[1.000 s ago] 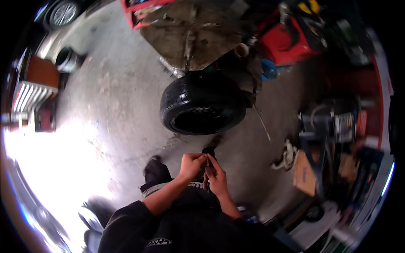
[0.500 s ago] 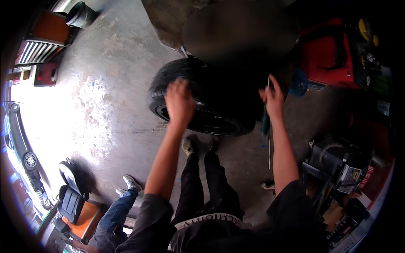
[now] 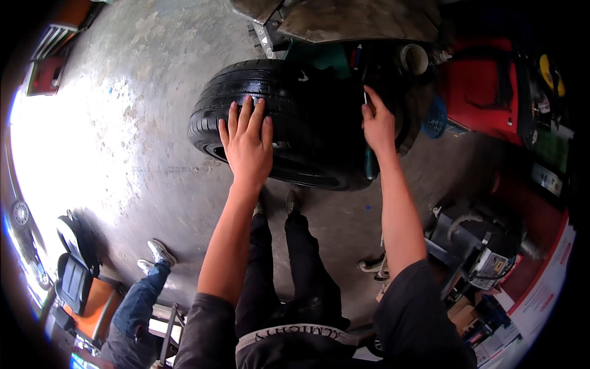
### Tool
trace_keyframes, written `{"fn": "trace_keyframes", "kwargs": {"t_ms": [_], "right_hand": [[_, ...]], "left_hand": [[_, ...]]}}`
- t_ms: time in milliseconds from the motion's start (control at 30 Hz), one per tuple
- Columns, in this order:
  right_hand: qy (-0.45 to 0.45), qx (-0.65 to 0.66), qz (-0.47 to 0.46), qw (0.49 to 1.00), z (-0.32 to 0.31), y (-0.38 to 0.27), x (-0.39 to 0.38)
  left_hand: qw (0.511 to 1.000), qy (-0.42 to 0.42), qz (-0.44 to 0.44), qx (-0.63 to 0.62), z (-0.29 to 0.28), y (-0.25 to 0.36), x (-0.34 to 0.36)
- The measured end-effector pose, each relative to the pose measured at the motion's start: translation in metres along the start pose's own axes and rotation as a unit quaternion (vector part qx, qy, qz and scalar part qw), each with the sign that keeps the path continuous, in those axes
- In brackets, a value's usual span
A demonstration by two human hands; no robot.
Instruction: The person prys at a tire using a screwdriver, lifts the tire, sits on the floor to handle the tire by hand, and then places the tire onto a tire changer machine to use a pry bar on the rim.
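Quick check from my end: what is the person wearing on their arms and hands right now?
Both hands, left hand and right hand, are bare: no gloves, rings or watch visible. The forearms are uncovered. Short dark grey sleeves end near the elbows on both arms. No markings show on the sleeves.

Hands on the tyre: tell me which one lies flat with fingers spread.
The left hand. It rests palm down on the tread of the black tyre, fingers spread, while the right hand grips the tyre's far edge.
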State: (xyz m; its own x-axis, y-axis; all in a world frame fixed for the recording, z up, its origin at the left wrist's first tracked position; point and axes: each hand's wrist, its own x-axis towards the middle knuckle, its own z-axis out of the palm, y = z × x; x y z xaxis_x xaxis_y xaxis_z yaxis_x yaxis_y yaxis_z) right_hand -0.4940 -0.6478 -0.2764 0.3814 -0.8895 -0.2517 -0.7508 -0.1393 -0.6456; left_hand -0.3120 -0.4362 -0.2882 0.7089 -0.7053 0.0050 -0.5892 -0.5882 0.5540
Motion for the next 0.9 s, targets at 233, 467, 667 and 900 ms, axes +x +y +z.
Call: {"fn": "trace_keyframes", "kwargs": {"t_ms": [233, 467, 667, 900], "right_hand": [[-0.053, -0.020, 0.067, 0.996, -0.005, 0.011, -0.094], [-0.022, 0.005, -0.025, 0.999, -0.007, 0.039, -0.158], [0.016, 0.022, -0.083, 0.996, 0.001, 0.065, -0.181], [-0.023, 0.108, -0.022, 0.994, -0.027, 0.035, -0.223]], "left_hand": [[0.997, -0.071, 0.026, 0.027, -0.048, -0.009, -0.088], [0.991, -0.096, 0.046, 0.077, -0.065, -0.006, -0.150], [0.962, -0.173, 0.187, 0.099, -0.079, 0.016, -0.131], [0.926, -0.195, 0.321, 0.025, -0.044, 0.011, -0.135]]}}
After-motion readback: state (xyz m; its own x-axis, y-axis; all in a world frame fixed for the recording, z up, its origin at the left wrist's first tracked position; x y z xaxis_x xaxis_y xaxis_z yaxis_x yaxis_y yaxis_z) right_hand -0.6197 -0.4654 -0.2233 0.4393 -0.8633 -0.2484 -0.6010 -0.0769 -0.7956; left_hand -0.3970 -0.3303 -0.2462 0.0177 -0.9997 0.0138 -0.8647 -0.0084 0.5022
